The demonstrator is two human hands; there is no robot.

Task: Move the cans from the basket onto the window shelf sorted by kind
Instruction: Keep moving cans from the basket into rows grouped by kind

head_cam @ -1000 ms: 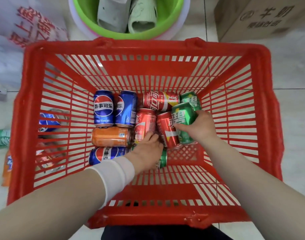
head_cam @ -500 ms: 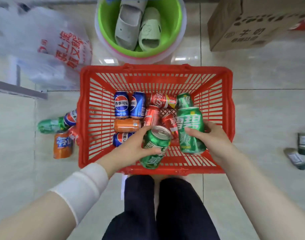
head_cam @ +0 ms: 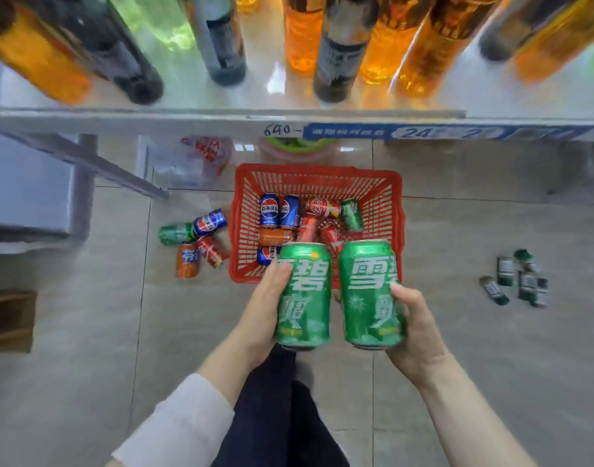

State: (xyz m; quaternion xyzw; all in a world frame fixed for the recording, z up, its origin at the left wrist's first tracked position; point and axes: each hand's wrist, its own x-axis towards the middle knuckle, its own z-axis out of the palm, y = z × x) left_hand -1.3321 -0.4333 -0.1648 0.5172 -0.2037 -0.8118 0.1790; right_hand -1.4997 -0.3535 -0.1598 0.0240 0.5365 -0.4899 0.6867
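Green Sprite cans (head_cam: 304, 294) had left the red basket (head_cam: 241, 210), clasped singly by left hand (head_cam: 265, 311) and right hand (head_cam: 413, 332) at mid-frame. Being one kind, they suited one shelf (head_cam: 221, 117) spot.

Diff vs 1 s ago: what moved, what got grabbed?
Both hands rose out of the basket, each lifting a can clear: left hand grips the left green can, right hand the right green can, both upright. Remaining cans in the basket and the four cans on the floor stayed put.
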